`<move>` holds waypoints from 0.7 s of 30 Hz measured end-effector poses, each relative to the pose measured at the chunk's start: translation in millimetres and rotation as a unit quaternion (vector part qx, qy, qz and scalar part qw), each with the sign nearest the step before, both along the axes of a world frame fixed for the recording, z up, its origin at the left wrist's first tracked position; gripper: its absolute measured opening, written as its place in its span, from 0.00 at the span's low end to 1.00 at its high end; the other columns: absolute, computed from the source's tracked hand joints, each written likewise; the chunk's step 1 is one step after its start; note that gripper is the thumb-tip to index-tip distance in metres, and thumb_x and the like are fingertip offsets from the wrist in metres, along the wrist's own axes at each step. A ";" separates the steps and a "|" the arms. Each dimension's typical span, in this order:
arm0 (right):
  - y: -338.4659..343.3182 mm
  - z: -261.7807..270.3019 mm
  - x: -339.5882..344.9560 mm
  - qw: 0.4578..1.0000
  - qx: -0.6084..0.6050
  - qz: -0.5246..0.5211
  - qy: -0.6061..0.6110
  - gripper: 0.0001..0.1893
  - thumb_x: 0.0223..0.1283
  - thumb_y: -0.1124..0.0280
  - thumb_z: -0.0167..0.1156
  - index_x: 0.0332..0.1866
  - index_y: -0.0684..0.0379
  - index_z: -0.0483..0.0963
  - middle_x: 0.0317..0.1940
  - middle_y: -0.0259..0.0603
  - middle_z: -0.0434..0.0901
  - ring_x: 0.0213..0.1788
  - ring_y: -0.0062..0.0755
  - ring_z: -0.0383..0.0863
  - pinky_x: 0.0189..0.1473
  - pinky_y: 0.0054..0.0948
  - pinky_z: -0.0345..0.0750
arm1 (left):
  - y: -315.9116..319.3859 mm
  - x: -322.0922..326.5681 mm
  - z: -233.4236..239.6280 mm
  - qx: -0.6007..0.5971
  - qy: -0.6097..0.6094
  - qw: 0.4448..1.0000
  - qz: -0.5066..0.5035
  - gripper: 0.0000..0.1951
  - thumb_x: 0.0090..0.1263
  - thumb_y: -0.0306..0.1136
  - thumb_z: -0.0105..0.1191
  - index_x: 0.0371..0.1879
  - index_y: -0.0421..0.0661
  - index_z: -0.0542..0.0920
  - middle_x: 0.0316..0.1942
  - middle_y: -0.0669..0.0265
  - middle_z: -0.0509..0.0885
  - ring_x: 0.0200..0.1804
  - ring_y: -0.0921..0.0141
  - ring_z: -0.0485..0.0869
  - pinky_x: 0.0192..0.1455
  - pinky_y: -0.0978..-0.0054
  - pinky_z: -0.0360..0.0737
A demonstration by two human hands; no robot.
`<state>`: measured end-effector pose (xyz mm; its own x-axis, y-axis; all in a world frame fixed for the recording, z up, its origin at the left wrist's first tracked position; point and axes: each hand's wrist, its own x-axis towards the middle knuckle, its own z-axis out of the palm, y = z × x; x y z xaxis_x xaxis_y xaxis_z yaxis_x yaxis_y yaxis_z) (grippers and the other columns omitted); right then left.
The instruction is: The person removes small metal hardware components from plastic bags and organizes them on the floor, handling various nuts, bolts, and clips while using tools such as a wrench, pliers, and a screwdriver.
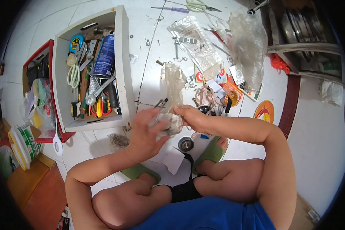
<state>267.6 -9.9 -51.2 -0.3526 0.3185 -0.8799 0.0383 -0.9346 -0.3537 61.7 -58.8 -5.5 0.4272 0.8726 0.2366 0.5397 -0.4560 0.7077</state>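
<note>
A crumpled clear plastic bag [174, 83] hangs stretched in front of me, with small dark items showing dimly in its lower end. My right hand [192, 116] pinches the bag at its middle. Blurred, my left hand [148, 133] is at the bag's lower end with its fingers spread; whether it touches the plastic is hard to tell. Just beyond the hands lie some screws [161, 103] on the tiles. A round metal part [186, 143] rests on the floor between my feet, near a piece of white paper [174, 159].
On the left stands a white drawer [123, 72] of tools, including a blue spray can [105, 57]. A red-edged box [52, 86] is behind it. Loose hardware, a flat plastic bag [199, 43] and scissors [197, 5] lie ahead. At right is a metal rack [304, 48].
</note>
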 end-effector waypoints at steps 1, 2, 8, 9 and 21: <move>-0.3 2.3 0.2 1.000 -0.001 0.000 0.000 0.19 0.70 0.55 0.48 0.47 0.62 0.74 0.33 0.34 0.79 0.34 0.22 0.78 0.35 0.23 0.76 | -1.6 0.6 -2.6 -0.001 0.000 1.000 0.000 0.32 0.52 0.28 0.62 0.60 0.49 0.67 0.63 0.54 0.63 0.61 0.56 0.67 0.64 0.51 0.61; -0.7 4.5 0.7 0.999 -0.019 0.010 0.029 0.18 0.70 0.56 0.49 0.48 0.61 0.73 0.32 0.34 0.78 0.31 0.22 0.78 0.33 0.22 0.76 | -3.1 1.3 -5.1 0.042 0.106 0.991 -0.075 0.32 0.52 0.29 0.60 0.61 0.50 0.68 0.64 0.55 0.63 0.62 0.57 0.66 0.64 0.51 0.61; 9.5 30.9 -12.8 0.982 -0.149 -0.029 0.113 0.13 0.63 0.64 0.52 0.48 0.60 0.71 0.30 0.36 0.76 0.23 0.23 0.75 0.23 0.25 0.75 | 3.1 -2.2 -7.3 0.082 0.230 0.956 -0.163 0.30 0.52 0.32 0.56 0.59 0.51 0.71 0.65 0.59 0.67 0.59 0.60 0.71 0.54 0.57 0.70; 7.1 31.5 -14.7 0.979 -0.179 -0.038 0.094 0.17 0.61 0.63 0.54 0.52 0.61 0.69 0.32 0.37 0.76 0.24 0.25 0.75 0.23 0.24 0.74 | 3.1 -3.4 -8.3 0.075 0.216 0.960 -0.161 0.29 0.51 0.32 0.56 0.57 0.50 0.72 0.62 0.60 0.70 0.57 0.60 0.73 0.49 0.61 0.74; -21.8 41.1 -20.7 0.925 0.364 0.107 0.015 0.32 0.67 0.53 0.51 0.69 0.62 0.54 0.60 0.43 0.66 0.63 0.33 0.65 0.66 0.30 0.61 | 17.9 -10.1 0.2 -0.457 -0.087 0.873 0.147 0.18 0.63 0.36 0.61 0.48 0.41 0.76 0.25 0.66 0.82 0.28 0.72 0.79 0.36 0.73 0.76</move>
<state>246.9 -31.7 -10.1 -0.4969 0.7431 -0.4482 0.1751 -0.4200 -0.8905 51.6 -40.9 -5.3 0.1809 0.7964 -0.5770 0.3865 0.4820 0.7864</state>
